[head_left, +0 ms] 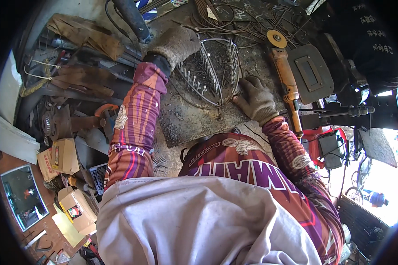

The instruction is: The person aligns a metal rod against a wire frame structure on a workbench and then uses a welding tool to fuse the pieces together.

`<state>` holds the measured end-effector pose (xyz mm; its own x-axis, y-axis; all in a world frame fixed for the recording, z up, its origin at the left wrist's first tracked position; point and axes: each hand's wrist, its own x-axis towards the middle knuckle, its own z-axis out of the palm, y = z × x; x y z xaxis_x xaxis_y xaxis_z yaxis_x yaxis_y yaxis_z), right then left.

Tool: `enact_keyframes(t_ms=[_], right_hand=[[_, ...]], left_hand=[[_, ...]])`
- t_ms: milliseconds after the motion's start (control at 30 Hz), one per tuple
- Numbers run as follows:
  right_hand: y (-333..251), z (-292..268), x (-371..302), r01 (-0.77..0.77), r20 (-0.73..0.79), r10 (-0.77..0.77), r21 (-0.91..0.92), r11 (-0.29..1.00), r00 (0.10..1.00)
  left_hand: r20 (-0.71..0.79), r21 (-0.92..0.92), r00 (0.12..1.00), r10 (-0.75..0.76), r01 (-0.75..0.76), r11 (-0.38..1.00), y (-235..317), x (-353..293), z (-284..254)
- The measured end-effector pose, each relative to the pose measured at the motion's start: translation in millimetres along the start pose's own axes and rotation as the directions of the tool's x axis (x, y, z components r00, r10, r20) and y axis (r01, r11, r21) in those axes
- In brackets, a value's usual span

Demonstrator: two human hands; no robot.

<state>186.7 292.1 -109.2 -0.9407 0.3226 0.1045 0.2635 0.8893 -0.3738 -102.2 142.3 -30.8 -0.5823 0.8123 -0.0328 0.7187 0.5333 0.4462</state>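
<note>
Curved metal frame [213,74] on the worktable [185,121], whose flat top presumably supports it. The left hand [177,45] curls at its upper-left end; its grip cannot be told. The right hand [257,100], loosely spread beside the rim, probably steadies it.

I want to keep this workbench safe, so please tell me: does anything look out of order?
Slightly: behind the metal frame, loose wire sprawls in tangled, crossing loops, which looks untidy. Also, the angle grinder lies with no guard visible around its yellow disc.
</note>
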Motion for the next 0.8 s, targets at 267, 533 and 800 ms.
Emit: enact_keyframes(t_ms=[267, 533, 800], right_hand=[[0.4, -2.3, 0.3, 0.006, -0.001, -0.006, 0.058, 0.998, 1.000], [-0.1, -0.3, 0.6, 0.056, -0.032, -0.057, -0.021, 0.998, 0.998], [9.6, -0.5, -1.0, 0.029, -0.047, -0.022, 0.151, 0.988, 0.999]], left_hand=[[-0.035, -0.264, 0.999, -0.029, 0.019, 0.964, -30.1, -17.7, 6.4], [-0.072, -0.198, 0.996, -0.061, 0.045, 0.979, -25.3, -22.6, 10.1], [-0.647, -0.200, 0.759, 0.075, -0.263, 0.944, 47.0, -110.1, 39.2]])
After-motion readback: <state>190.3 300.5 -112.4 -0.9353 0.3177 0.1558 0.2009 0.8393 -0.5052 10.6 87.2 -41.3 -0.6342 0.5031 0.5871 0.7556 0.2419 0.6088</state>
